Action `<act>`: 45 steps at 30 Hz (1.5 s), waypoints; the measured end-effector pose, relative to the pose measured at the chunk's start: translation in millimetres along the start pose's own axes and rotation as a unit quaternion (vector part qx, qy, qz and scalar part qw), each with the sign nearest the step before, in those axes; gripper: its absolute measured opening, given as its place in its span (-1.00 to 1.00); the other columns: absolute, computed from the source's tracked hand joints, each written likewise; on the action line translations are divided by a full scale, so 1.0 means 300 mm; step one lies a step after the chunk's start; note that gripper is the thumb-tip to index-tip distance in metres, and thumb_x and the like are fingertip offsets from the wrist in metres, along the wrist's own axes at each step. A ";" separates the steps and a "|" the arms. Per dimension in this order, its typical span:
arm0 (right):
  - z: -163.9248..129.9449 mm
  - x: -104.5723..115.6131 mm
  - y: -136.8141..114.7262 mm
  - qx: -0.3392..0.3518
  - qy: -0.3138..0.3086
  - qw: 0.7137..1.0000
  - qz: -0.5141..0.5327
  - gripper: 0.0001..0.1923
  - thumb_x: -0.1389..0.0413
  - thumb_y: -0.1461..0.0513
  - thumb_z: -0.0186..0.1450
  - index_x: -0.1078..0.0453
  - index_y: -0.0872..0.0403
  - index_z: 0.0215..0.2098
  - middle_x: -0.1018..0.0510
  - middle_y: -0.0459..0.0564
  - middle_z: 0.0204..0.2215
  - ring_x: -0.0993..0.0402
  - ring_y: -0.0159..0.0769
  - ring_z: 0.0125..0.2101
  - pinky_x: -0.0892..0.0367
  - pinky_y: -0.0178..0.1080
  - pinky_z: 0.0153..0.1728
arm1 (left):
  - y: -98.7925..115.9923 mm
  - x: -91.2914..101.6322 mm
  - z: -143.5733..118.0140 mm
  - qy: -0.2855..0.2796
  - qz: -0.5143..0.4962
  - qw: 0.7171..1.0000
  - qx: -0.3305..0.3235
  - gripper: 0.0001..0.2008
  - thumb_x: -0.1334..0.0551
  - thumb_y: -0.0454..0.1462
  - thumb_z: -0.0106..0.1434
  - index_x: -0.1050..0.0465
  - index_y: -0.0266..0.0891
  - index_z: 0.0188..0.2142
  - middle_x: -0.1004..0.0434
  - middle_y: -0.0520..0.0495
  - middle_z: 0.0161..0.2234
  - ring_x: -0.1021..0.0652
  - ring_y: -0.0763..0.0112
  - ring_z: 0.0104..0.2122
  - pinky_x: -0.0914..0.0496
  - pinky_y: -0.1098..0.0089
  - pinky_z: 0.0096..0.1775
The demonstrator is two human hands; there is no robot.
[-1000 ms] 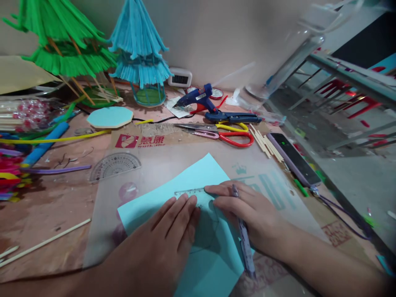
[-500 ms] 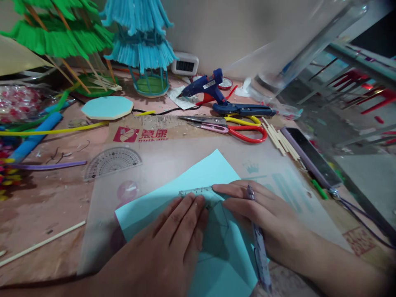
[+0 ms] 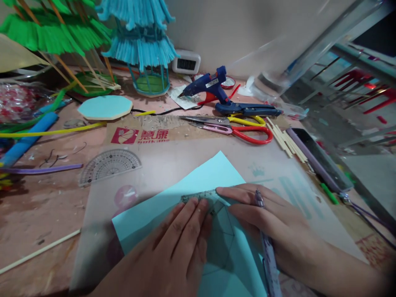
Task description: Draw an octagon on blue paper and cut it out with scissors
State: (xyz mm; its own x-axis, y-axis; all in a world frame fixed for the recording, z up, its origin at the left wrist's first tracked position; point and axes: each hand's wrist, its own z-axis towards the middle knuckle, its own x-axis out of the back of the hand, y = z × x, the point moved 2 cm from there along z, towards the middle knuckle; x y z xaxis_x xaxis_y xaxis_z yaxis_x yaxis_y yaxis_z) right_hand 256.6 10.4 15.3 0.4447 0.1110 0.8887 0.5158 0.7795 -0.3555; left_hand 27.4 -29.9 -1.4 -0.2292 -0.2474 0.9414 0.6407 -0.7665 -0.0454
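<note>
Broadly, surface [image 3: 43,206]: worn, pinkish, reaching left of and beyond the blue paper [image 3: 213,167].
Cardboard [image 3: 185,126]: brown with red print, beyond the blue paper and to its right.
Plastic sheet [image 3: 95,231]: translucent, laid over the cardboard, directly under the blue paper.
Green tiered model [image 3: 58,33]: upright on sticks, far left beyond the blue paper, top cut off.
Blue tiered model [image 3: 140,49]: upright, beyond the blue paper, nearer than the green one to its line.
Blue paper: flat on the plastic sheet, set askew, a dark angular outline drawn on it between the hands.
Left hand [image 3: 176,243]: on the blue paper, fingers extended and close together, tips on the ruler strip [image 3: 198,196].
Right hand [image 3: 269,214]: at the blue paper's right edge, clamped on a pen [image 3: 270,260], foremost fingertip at the strip's right end; fingertips of both hands just beside each other.
Glue gun [image 3: 207,84]: dark blue, well beyond the blue paper.
Scissors [image 3: 235,130]: red-handled, beyond the blue paper, beside a yellow-handled pair.
Phone [image 3: 318,156]: purple case, right of the blue paper.
Octagon [image 3: 105,107]: blue-topped, beyond the blue paper to the left.
Protractor [image 3: 109,163]: clear, left of the blue paper.
Ruler strip: clear with dark marks, flat on the blue paper.
</note>
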 end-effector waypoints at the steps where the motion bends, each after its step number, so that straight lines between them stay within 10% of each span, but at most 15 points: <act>1: -0.003 -0.001 0.001 -0.002 -0.003 1.000 0.003 -0.80 -0.04 0.45 0.38 -0.35 0.16 -0.06 -0.51 0.20 0.10 -0.43 -0.13 0.02 -0.39 -0.08 0.03 | 0.000 -0.001 0.001 0.004 -0.001 1.000 0.002 -0.63 0.11 -0.38 0.46 -0.30 -0.38 0.15 -0.44 -0.16 0.17 -0.30 0.23 0.24 0.22 0.21 0.37; 45: -0.003 0.006 -0.008 -0.001 0.002 1.000 -0.017 -0.74 -0.01 0.47 0.35 -0.39 0.21 -0.04 -0.54 0.23 0.08 -0.44 -0.09 0.08 -0.43 -0.07 0.08 | -0.003 -0.050 -0.014 0.043 0.018 0.998 -0.047 -0.70 -0.06 -0.28 0.44 -0.38 -0.41 0.06 -0.48 -0.28 0.14 -0.42 0.11 0.17 0.05 0.10 0.34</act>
State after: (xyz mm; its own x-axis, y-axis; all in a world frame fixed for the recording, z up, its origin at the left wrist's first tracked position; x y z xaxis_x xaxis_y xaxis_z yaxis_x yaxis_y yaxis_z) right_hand 256.7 8.2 17.7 0.4300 0.0808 0.8992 0.5327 0.7815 -0.3249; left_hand 27.1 -28.0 -16.9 -0.2718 -0.3228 0.9066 0.5786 -0.8076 -0.1141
